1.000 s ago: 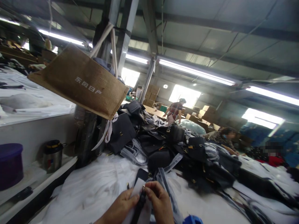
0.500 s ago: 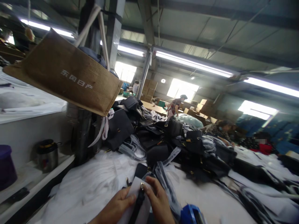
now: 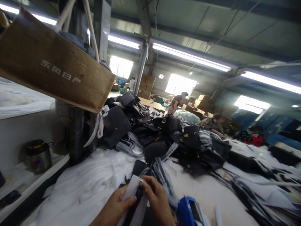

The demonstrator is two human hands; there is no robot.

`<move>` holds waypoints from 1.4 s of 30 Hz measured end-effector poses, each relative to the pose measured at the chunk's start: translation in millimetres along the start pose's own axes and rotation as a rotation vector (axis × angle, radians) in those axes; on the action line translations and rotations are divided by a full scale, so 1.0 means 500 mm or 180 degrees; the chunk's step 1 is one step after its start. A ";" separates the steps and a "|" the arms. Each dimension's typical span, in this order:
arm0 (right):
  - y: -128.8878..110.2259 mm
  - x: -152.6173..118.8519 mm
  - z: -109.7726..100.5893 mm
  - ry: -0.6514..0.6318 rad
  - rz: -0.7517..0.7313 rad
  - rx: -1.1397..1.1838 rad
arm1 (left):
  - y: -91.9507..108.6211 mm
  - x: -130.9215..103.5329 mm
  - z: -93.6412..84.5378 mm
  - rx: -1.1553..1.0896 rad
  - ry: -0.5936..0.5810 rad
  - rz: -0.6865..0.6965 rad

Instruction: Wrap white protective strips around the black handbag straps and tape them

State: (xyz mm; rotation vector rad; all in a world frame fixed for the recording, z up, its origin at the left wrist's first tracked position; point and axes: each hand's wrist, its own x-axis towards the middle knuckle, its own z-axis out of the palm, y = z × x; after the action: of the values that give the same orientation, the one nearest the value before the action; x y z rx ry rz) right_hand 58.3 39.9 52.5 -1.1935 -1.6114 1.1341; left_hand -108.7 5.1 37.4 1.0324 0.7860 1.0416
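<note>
Holding a black strap (image 3: 132, 211) low and close above a pale table (image 3: 188, 180), with a small gold buckle (image 3: 141, 182) at its upper end. Curling the left hand (image 3: 117, 202) closed around a white sheet (image 3: 133, 185) behind the strap, with the thumb laid at the strap's edge, probably to back it and keep it straight. Pinching the strap's top near the buckle with the right hand (image 3: 157, 195), thumb and forefinger almost together, apparently for fine control; too small to tell exactly where on the metal.

Just beside the right hand, with a blue plastic object (image 3: 188, 211), perhaps for easy reach. To the left, with white cloth (image 3: 87, 185) heaped on the table. Farther back, with black bags (image 3: 115, 125) piled together, seemingly to leave working room in front. Off left, with a steel flask (image 3: 39, 158) apart from the goods, and a brown bag (image 3: 77, 70) hung by its handles, likely to spare table space. Beyond, with a person (image 3: 175, 104) bending near cardboard boxes (image 3: 146, 85).
</note>
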 end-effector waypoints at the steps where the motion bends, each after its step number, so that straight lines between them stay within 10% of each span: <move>1: 0.001 0.001 -0.001 -0.0009 -0.0003 0.0004 | -0.002 0.001 0.000 0.0030 0.0004 0.0013; 11: -0.001 -0.004 -0.008 -0.0045 -0.0016 0.0017 | 0.050 -0.039 0.004 -0.0951 -0.0606 -0.0474; 20: -0.020 -0.012 -0.006 0.0042 -0.0192 -0.0259 | -0.035 -0.022 -0.015 -0.1941 -0.0577 -0.0580; 32: -0.003 -0.020 0.029 0.0625 -0.0600 -0.1117 | -0.023 -0.024 0.045 -0.0761 0.0664 -0.0144; 42: 0.048 -0.038 -0.042 -0.0105 0.0824 0.2185 | -0.019 -0.030 0.050 -0.0530 0.0498 0.0152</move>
State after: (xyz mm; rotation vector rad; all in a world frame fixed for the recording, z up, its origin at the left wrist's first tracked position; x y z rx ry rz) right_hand 88.0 29.0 33.5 -0.9276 -0.9604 1.6981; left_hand -88.6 -17.7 37.6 0.8385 0.7893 1.2187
